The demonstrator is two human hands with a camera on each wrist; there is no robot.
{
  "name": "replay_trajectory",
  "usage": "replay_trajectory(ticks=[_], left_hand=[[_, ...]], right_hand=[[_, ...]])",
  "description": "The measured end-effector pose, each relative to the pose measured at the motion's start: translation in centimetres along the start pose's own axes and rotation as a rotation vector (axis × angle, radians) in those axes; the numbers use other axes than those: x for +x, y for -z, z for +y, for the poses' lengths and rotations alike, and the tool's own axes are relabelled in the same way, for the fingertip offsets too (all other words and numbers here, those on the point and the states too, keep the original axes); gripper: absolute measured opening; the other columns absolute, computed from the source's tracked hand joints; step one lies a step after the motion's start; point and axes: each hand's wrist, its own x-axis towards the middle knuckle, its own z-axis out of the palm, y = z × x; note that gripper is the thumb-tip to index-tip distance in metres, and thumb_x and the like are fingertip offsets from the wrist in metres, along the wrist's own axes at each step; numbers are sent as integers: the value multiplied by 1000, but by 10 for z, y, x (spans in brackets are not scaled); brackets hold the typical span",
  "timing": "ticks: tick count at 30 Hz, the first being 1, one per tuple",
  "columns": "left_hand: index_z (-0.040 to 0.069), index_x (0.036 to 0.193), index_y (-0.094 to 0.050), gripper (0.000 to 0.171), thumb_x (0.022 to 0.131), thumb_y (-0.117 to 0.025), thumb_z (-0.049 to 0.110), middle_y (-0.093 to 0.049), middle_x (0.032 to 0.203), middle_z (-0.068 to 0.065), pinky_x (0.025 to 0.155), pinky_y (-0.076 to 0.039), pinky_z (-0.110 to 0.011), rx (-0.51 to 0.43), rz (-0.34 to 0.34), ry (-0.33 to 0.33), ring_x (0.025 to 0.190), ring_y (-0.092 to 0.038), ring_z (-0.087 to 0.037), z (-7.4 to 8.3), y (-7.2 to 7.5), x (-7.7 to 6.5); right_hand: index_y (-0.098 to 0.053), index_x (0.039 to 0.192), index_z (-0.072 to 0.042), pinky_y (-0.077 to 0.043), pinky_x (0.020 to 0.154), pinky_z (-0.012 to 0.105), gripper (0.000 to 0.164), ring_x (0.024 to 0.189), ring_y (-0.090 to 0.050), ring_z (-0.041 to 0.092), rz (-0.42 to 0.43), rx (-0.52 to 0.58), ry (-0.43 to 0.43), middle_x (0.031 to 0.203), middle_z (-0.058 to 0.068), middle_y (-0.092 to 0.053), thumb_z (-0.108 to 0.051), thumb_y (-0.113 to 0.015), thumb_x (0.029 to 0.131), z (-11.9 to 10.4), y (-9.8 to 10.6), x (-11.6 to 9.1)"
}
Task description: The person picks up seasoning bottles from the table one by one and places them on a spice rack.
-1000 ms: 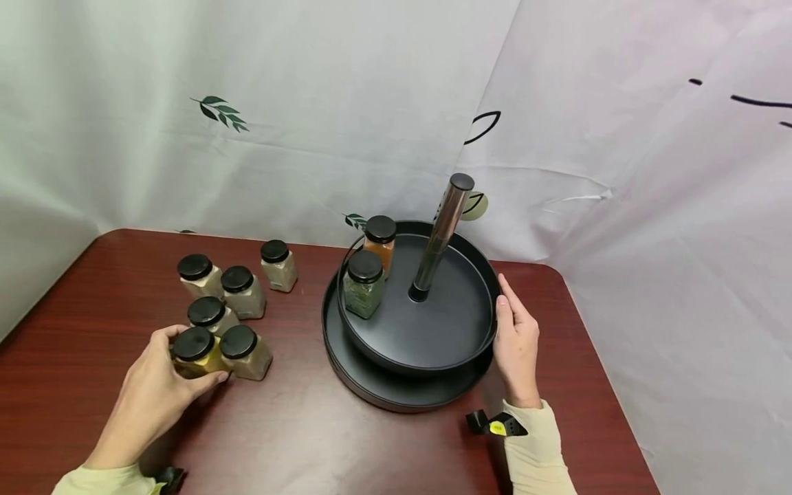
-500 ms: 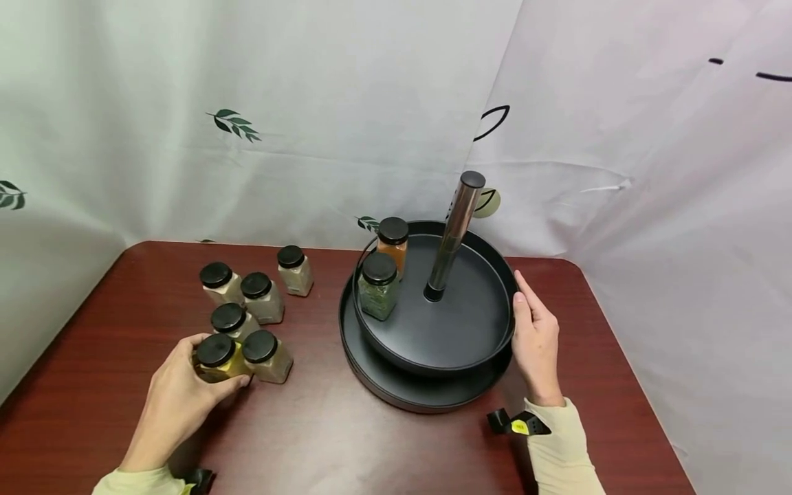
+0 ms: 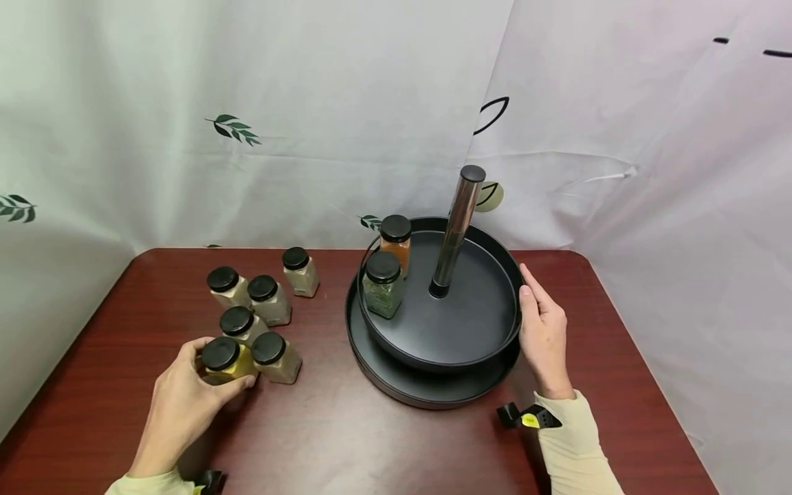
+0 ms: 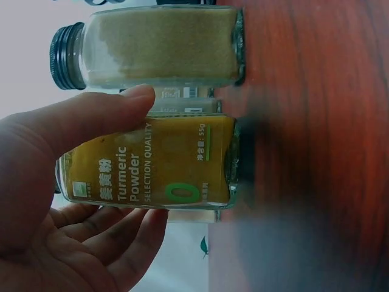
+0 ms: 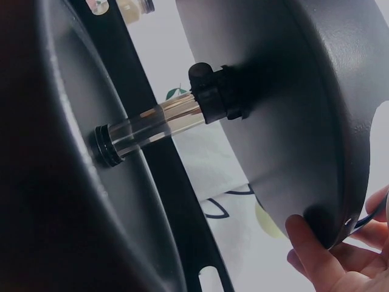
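The left hand (image 3: pixel 183 397) clamps thumb and fingers on the turmeric jar (image 4: pixel 152 164), beside other jars (image 3: pixel 282 362) left on the worktop (image 3: pixel 346 447); the right hand (image 3: pixel 544 337) rests extended fingers against the upper tray (image 3: pixel 460 330). Grasping seems the step; lifting would call for clearing those neighbours.

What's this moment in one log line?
left hand: grips turmeric jar | right hand: holds upper tray | on upper tray: green jar, orange jar

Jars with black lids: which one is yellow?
The turmeric jar in the left hand. The other table jars look beige; an orange jar and green jar sit on the top tray.
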Motion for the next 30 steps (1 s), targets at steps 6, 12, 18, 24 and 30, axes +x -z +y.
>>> replay_trajectory(ticks=[6,12,18,24,30], left_hand=[[-2,125,-53,85,61,-98,31,-70,101,-24,65,-42,-23,-7,8,25,79,-70,-27,4,1,-3],[-2,128,-53,89,61,-98,35,-70,101,-27,61,-37,-22,39,24,29,73,-66,-21,6,17,-4],[0,132,-53,93,60,-98,38,-68,107,-31,62,-34,-23,46,41,27,77,-54,7,6,34,-4],[3,131,-55,89,61,-98,37,-68,109,-30,67,-31,-21,13,85,-1,88,-48,18,14,42,-3],[4,130,-58,90,57,-100,35,-68,110,-27,64,-32,-18,-14,140,-17,87,-29,32,24,46,-4]], right_hand=[[-58,142,-25,-36,105,17,36,131,-50,8,-2,-18,-5,143,-6,-57,-22,-50,107,-1,6,2],[-58,142,-24,-36,106,16,36,133,-49,9,-13,15,12,143,-7,-57,-20,-50,107,1,0,2],[-58,142,-21,-36,105,15,36,133,-50,11,-9,48,18,143,-4,-56,-17,-50,107,0,-5,0],[-58,143,-21,-36,106,16,36,133,-49,9,-1,52,17,143,-6,-56,-18,-49,107,0,-5,-1],[-56,143,-21,-36,106,17,37,134,-49,11,-8,54,18,145,-2,-55,-18,-49,108,1,-2,-1]])
